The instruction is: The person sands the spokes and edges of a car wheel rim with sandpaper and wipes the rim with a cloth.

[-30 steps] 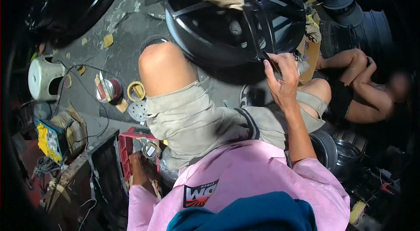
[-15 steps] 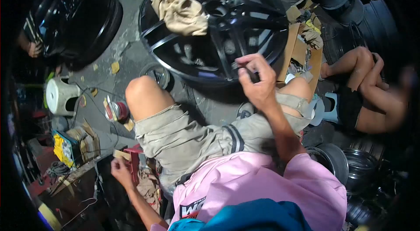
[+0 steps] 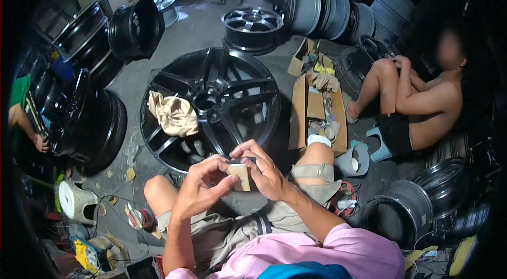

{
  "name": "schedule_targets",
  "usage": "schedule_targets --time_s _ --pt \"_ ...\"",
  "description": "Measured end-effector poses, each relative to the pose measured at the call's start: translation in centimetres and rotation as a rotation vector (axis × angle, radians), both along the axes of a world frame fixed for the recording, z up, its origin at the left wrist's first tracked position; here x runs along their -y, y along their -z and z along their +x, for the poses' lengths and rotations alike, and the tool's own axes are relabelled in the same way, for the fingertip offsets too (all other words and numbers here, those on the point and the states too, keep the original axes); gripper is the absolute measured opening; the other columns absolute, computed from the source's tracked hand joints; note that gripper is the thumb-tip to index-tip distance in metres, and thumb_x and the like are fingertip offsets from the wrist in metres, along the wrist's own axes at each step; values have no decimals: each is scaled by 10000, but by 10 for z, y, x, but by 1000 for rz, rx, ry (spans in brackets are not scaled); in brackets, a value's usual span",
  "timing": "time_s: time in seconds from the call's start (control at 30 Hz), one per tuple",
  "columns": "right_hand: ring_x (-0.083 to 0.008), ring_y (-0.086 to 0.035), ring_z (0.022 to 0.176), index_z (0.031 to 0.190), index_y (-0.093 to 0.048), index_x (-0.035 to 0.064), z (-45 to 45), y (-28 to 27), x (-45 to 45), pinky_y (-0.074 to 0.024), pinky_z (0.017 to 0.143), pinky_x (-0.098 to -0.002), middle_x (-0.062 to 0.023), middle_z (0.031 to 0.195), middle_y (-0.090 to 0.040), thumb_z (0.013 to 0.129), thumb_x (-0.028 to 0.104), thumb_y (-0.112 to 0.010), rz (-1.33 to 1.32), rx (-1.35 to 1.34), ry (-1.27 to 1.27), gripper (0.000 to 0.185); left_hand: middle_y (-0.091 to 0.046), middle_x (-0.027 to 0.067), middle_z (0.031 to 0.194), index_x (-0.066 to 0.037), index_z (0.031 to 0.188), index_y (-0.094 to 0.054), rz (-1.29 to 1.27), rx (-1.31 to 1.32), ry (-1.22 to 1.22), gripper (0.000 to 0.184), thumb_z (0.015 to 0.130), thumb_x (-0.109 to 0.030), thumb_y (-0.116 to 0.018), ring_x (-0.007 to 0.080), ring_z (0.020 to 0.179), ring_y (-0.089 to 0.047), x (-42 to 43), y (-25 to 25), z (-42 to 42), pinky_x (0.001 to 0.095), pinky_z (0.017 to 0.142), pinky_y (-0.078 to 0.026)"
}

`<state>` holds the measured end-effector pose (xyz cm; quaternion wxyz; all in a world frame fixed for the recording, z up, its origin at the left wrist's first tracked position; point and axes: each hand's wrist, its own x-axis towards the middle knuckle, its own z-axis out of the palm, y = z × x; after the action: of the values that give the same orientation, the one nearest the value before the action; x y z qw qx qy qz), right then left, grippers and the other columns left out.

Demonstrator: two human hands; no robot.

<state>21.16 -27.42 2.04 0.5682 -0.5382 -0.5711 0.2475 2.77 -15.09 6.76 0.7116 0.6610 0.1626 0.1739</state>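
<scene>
Close together over my lap, both hands are closed at a small tan rectangular piece (image 3: 241,177), possibly sandpaper or a sanding pad. My left hand (image 3: 200,186) pinches its left side between thumb and fingers. A dark strip (image 3: 244,161) lies along its top edge, gripped by my right hand (image 3: 268,177); fingers partly hide both pieces. Just beyond my hands, a large black spoked wheel rim (image 3: 248,88) lies face up. A crumpled beige cloth (image 3: 173,115) rests on its left spokes.
A cardboard box (image 3: 299,115) of scraps stands right of the rim. A seated person (image 3: 430,91) is at the right; another person's hand (image 3: 40,142) shows at far left. A white stool (image 3: 74,200), a red can (image 3: 141,218) and stacked rims (image 3: 306,10) surround me.
My left hand has come up from the lower left with the tan piece to meet my right hand. My right hand has moved left and back from the rim. The view has tilted up.
</scene>
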Motion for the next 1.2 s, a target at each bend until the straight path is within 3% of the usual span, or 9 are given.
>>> schedule_targets --time_s 0.07,0.2,0.33,0.47,0.6,0.7,0.83,1.0,1.2 --pt "-262 -653 1140 1210 -636 -22 0 4 -4 -526 997 -381 -157 1231 -592 1164 254 -538 82 85 60 297 -640 10 971 44 952 -670 50 -30 -27 136 1000 -29 -774 61 761 -664 -4 8 5 225 621 -511" --pt "-194 -676 912 1117 -661 25 -5 -12 -10 -557 784 -324 -109 1119 -619 1035 133 -748 142 70 501 161 -656 10 811 32 914 -714 260 -115 -262 113 950 -45 -789 47 711 -639 -20 20 9 233 607 -488" --pt "-230 -698 924 1135 -736 17 -7 -28 -13 -594 794 -342 -126 1092 -678 937 78 -839 136 275 370 232 -673 14 818 33 907 -726 356 -87 -349 119 944 -53 -800 54 733 -660 -44 25 23 239 629 -518" --pt "-196 -731 972 1260 -752 11 -18 -16 -15 -613 833 -322 -113 1152 -709 898 96 -890 38 169 366 397 -719 12 875 20 961 -725 64 26 -69 158 995 -103 -818 66 794 -688 -51 24 30 253 713 -589" --pt "-170 -744 984 1268 -757 5 -21 3 -12 -616 853 -306 -108 1153 -718 909 82 -888 -57 130 329 390 -725 9 814 3 963 -734 -37 -13 -1 200 989 -156 -853 49 762 -668 -56 52 25 227 643 -534" --pt "-158 -719 1095 1269 -730 -59 -26 12 -14 -621 929 -286 -89 1193 -707 985 -27 -794 -93 -232 148 294 -718 25 866 -4 961 -730 -85 -28 -69 178 992 -136 -846 75 754 -655 -54 62 18 240 659 -525" --pt "-164 -711 1131 1274 -719 -55 -27 16 -19 -611 973 -293 -92 1218 -710 992 -32 -782 -119 -363 102 290 -724 38 873 -2 941 -734 -99 -32 -107 175 1002 -131 -834 76 757 -658 -54 56 12 242 669 -528" --pt "-164 -718 1123 1304 -674 -45 -26 20 -26 -593 1012 -307 -106 1210 -723 1008 -8 -778 -169 -746 62 316 -729 29 891 30 980 -795 -83 29 -135 179 988 -140 -849 82 778 -703 -54 56 8 237 694 -580" --pt "-171 -722 1131 1319 -656 -42 -21 26 -26 -595 1038 -324 -114 1215 -716 1003 -2 -781 -207 -785 30 342 -672 28 890 25 964 -819 -55 71 -157 141 977 -113 -845 92 809 -700 -52 59 5 246 719 -588"
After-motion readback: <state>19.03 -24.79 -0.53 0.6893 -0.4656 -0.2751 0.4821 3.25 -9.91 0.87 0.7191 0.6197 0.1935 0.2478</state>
